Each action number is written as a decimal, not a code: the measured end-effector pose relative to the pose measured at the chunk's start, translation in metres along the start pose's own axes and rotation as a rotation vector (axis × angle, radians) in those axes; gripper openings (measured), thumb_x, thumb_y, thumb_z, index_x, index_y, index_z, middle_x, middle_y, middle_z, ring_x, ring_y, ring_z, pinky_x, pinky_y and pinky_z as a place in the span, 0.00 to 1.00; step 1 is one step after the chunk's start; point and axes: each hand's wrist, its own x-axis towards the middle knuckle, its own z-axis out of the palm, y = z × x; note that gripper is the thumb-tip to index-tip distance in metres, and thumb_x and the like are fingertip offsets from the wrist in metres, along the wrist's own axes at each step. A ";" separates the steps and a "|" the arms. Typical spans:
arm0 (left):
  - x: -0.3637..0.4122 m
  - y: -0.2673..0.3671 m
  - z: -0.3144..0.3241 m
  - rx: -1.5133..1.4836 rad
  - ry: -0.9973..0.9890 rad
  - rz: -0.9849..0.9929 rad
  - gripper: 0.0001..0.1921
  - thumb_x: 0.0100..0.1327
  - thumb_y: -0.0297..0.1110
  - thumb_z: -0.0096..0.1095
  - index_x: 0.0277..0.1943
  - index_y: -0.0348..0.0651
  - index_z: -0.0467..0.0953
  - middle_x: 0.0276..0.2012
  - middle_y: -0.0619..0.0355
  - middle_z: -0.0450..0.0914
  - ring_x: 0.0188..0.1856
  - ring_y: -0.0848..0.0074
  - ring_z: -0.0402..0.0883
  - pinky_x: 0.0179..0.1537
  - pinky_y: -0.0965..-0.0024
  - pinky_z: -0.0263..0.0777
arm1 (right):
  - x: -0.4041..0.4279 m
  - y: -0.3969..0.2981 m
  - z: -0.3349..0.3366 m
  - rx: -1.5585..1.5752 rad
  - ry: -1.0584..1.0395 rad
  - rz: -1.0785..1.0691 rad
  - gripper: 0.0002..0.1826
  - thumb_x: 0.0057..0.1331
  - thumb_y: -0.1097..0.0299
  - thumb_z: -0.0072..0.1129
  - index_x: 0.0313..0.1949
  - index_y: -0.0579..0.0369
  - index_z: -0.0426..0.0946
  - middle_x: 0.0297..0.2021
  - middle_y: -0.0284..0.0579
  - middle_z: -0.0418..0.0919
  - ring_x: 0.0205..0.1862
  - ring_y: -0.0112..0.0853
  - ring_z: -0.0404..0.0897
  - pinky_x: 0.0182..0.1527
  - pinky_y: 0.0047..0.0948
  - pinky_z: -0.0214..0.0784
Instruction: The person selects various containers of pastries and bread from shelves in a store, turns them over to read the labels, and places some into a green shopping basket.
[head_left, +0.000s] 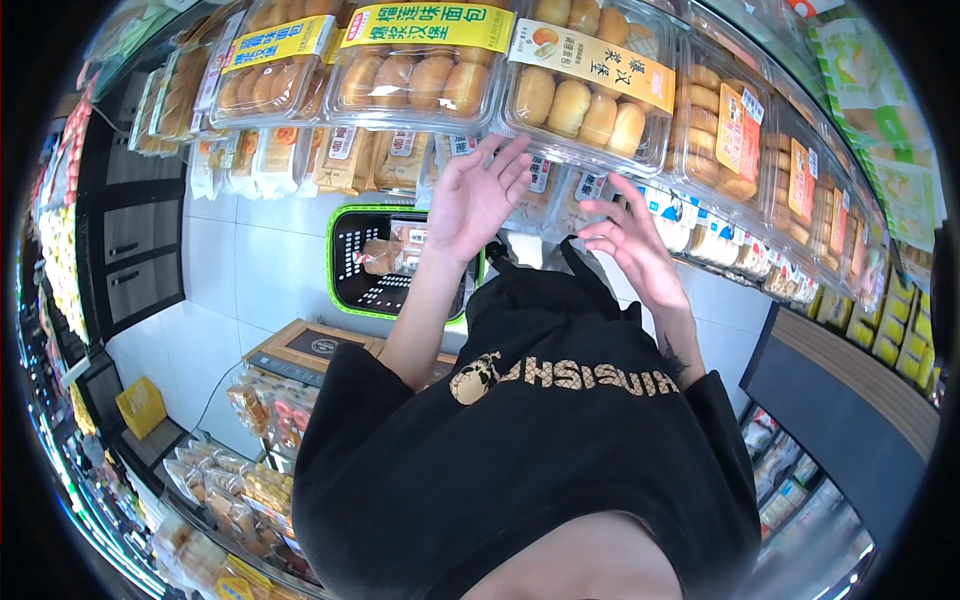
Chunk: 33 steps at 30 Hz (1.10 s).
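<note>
My left hand (480, 195) is turned palm up with its fingers spread and holds nothing. Its fingertips are near the front edge of a transparent plastic box of bread rolls with a yellow label (420, 67); whether they touch it I cannot tell. Fingers loosely curled and apart, my right hand (634, 240) is empty too. Just above it sits another box of rolls with a beige and orange band (589, 97). Wrapped bread packs (536, 184) on a lower shelf show between and behind my hands.
A black shopping basket with a green rim (330, 262) stands on the tiled floor, holding packaged bread. More boxed rolls (720, 142) line the shelf to the right. Behind on the left are a wooden-framed stand (300, 337) and bagged baked goods (232, 487). Dark cabinets (142, 240) stand farther left.
</note>
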 end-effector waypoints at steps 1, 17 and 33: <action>-0.001 0.003 0.002 -0.035 -0.009 -0.010 0.17 0.60 0.32 0.46 0.50 0.34 0.64 0.52 0.45 0.66 0.49 0.65 0.70 0.54 0.65 0.63 | 0.001 0.000 0.000 0.001 0.013 0.002 0.28 0.63 0.69 0.45 0.61 0.51 0.48 0.53 0.52 0.63 0.45 0.34 0.72 0.50 0.31 0.62; -0.014 0.011 0.018 0.319 0.070 -0.098 0.14 0.60 0.31 0.47 0.48 0.35 0.64 0.50 0.51 0.67 0.50 0.70 0.67 0.54 0.68 0.61 | -0.006 0.008 -0.007 0.428 0.015 -0.138 0.28 0.61 0.62 0.45 0.58 0.60 0.52 0.43 0.46 0.69 0.34 0.26 0.66 0.40 0.24 0.60; -0.026 -0.010 0.035 0.963 0.350 0.089 0.03 0.60 0.28 0.55 0.35 0.41 0.69 0.33 0.65 0.72 0.37 0.86 0.68 0.43 0.78 0.62 | -0.009 0.018 -0.004 -0.021 0.343 0.018 0.27 0.67 0.50 0.33 0.53 0.63 0.60 0.45 0.50 0.71 0.44 0.35 0.73 0.43 0.34 0.69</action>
